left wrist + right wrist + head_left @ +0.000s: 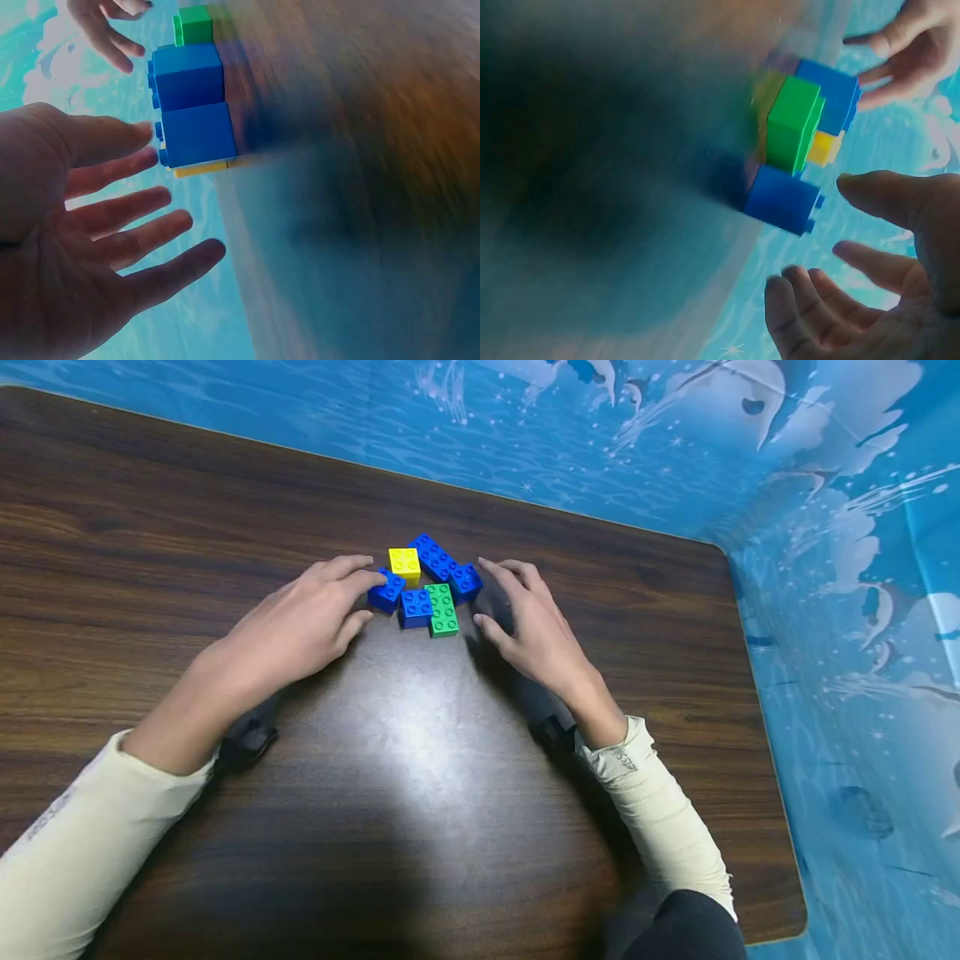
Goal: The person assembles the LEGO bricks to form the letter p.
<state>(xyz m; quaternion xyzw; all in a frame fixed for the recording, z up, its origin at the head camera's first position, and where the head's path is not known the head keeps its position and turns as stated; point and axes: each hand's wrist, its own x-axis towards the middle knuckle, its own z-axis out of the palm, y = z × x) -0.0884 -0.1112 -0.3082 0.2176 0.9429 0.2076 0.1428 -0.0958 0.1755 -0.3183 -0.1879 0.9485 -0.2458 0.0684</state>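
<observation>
While close together, bricks (442, 611) between hands (307, 621) (537, 631)

I look down on a dark, wood-grained table (360, 827), its corners (716, 553) rounded at two and four o'clock. A pale glare (423, 735) shines at six o'clock. Blue sea-patterned sheeting (637, 485) runs from eleven o'clock round to four, bending at two, with printed dolphins (767, 389) between one and three.

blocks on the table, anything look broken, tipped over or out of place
Nothing stands out: the yellow block, green block and blue blocks sit studs up on the table, just at mixed angles.
</observation>
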